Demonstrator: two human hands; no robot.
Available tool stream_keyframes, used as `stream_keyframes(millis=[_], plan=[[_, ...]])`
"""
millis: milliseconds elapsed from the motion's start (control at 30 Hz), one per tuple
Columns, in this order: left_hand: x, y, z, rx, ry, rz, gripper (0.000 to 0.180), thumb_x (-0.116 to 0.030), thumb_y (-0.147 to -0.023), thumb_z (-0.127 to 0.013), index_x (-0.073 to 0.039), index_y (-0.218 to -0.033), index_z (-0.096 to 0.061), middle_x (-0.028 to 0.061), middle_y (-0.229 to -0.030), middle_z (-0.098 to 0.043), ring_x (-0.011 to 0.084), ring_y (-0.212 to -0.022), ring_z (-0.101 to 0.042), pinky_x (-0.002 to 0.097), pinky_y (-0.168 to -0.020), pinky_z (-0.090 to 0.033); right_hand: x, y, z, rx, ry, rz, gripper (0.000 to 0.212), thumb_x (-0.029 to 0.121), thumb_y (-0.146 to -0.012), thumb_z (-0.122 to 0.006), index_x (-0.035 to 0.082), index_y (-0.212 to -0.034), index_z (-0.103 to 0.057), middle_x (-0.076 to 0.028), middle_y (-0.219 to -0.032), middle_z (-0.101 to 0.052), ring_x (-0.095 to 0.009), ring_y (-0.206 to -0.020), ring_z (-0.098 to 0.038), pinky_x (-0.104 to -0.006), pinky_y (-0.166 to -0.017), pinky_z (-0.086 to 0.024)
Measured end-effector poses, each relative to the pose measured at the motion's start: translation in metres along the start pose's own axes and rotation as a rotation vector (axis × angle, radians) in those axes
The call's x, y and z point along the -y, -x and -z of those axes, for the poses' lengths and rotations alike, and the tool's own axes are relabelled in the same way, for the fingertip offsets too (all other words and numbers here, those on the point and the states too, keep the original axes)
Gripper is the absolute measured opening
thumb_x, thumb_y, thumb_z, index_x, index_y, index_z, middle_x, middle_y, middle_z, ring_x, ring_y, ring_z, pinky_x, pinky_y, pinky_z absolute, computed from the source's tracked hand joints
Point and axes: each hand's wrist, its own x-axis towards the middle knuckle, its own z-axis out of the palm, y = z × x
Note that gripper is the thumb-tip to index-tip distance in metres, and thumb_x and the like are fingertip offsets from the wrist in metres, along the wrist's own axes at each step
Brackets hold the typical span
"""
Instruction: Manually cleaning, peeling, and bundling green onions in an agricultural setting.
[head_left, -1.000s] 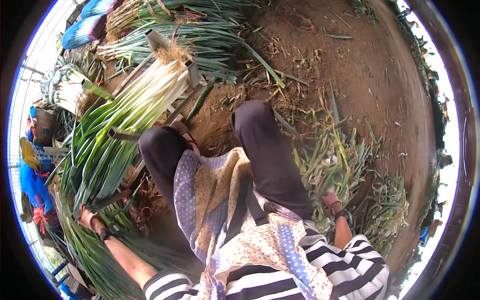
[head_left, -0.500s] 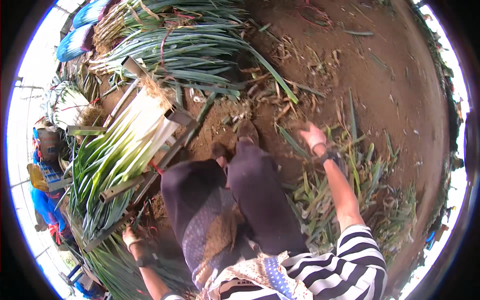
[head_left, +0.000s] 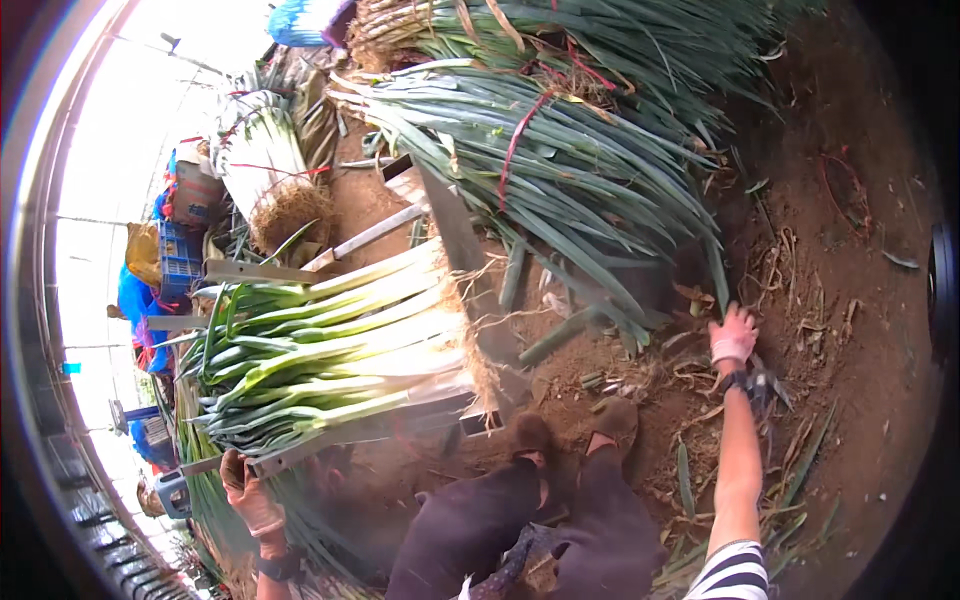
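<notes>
Trimmed leeks or large green onions [head_left: 330,350], white stems and roots to the right, lie side by side across a metal rack [head_left: 460,235]. My left hand [head_left: 252,500], gloved, is at the rack's near-left corner, fingers curled round the end of its bar beside the green leaf tips. Stretched forward on the right, my right hand [head_left: 735,335], also gloved, has its fingers spread at the leaf tips of a big tied bundle of green onions [head_left: 560,160]. Nothing shows inside that hand.
More bundled green onions [head_left: 700,45] lie at the far side. A tied white-stemmed bundle [head_left: 270,180] stands behind the rack, near a blue crate [head_left: 180,255]. Loose leaf scraps [head_left: 790,480] litter the brown soil at right. My shoes [head_left: 612,420] are near the rack.
The view has swung left and forward, so the rack sits nearer the middle. My right hand has reached forward from the scraps to the bundle's leaf tips. My left hand remains at the rack's corner.
</notes>
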Motion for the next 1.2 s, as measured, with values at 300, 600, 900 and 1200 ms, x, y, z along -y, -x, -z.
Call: stream_keyframes(millis=[300,600,900,1200], plan=[[-0.065,-0.010,-0.034,0.034,-0.147,0.171,0.031,-0.015,-0.091,-0.054,0.000,-0.118,-0.051,0.0057,-0.106,-0.055,0.0131,-0.095,-0.052,0.0245,-0.087,-0.040,-0.208,0.252,-0.063,0.756,0.387,-0.005,0.055,0.040,-0.073,-0.064,0.008,-0.115,-0.052,-0.011,-0.115,-0.053,-0.029,-0.112,-0.046,-0.0419,-0.092,-0.039],[-0.118,-0.022,-0.102,0.677,-0.862,-0.241,0.013,-0.021,-0.082,-0.062,-0.008,-0.081,-0.065,0.0097,-0.068,-0.063,0.0262,-0.065,-0.061,0.0346,-0.064,-0.047,-0.037,0.086,0.199,0.390,-0.528,0.135,0.045,0.032,-0.083,-0.052,0.014,-0.125,-0.051,-0.011,-0.126,-0.053,-0.029,-0.112,-0.053,-0.0384,-0.095,-0.043],[-0.114,-0.024,-0.102,0.457,-0.889,-0.300,0.009,-0.018,-0.081,-0.063,-0.010,-0.077,-0.063,0.0090,-0.071,-0.062,0.0285,-0.065,-0.058,0.0374,-0.061,-0.045,0.262,-0.066,0.298,0.646,-1.763,0.267,0.006,0.012,-0.077,-0.056,0.009,-0.081,-0.054,0.000,-0.076,-0.057,-0.011,-0.066,-0.056,-0.0247,-0.054,-0.044],[-0.123,-0.027,-0.101,0.569,-0.889,-0.244,0.011,-0.021,-0.076,-0.066,-0.013,-0.075,-0.058,0.0092,-0.065,-0.056,0.0294,-0.062,-0.054,0.0408,-0.060,-0.042,0.377,-0.117,0.231,0.468,-1.561,-0.068,0.032,0.030,-0.073,-0.073,0.015,-0.076,-0.045,0.002,-0.058,-0.043,-0.011,-0.045,-0.039,-0.0273,-0.041,-0.029]])
